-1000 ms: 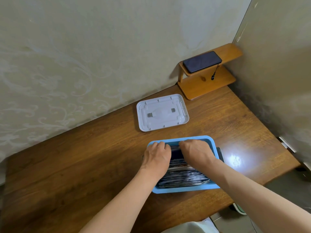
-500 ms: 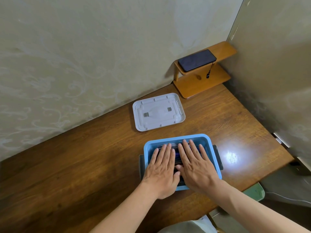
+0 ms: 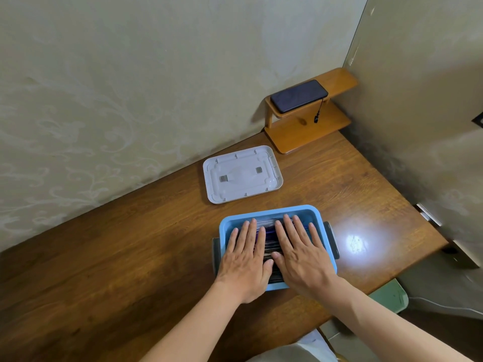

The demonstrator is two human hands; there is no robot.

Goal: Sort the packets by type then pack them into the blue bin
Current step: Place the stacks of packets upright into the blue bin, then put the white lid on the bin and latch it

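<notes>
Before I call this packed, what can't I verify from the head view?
Head view only:
Packets in the blue bin: left hand and right hand cover most, so types and sorting are unreadable.
Bin's near end: mostly under both palms.
Green object beside the table: partly hidden by its edge.

A home corner: patterned wallpaper, a wooden desk, and a small shelf holding a phone.
</notes>
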